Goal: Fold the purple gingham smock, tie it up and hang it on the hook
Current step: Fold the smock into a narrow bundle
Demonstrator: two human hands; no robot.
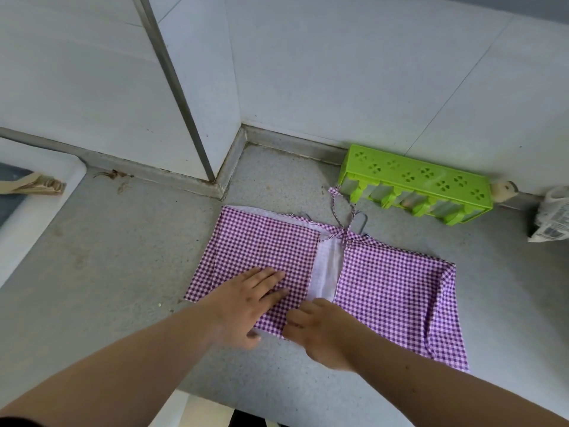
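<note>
The purple gingham smock (385, 291) lay spread flat on the grey countertop (92, 272), near its front edge. Both side panels were folded in toward the middle, and a pale strip of lining showed between them. Its ties (340, 211) trailed from the top edge toward the wall, with a metal hook (360, 220) lying just beside them. The left hand (246, 300) pressed flat on the left panel, fingers straight and together, gripping nothing. The right hand (317, 331) sat at the panel's lower edge, fingers curled onto the cloth; a true pinch could not be told from here. Behind the smock, against the tiled wall, stood a green popsicle mould (415, 180). A crumpled plastic bag (551, 214) lay at the far right, and a white tray (37, 192) sat at the left.
</note>
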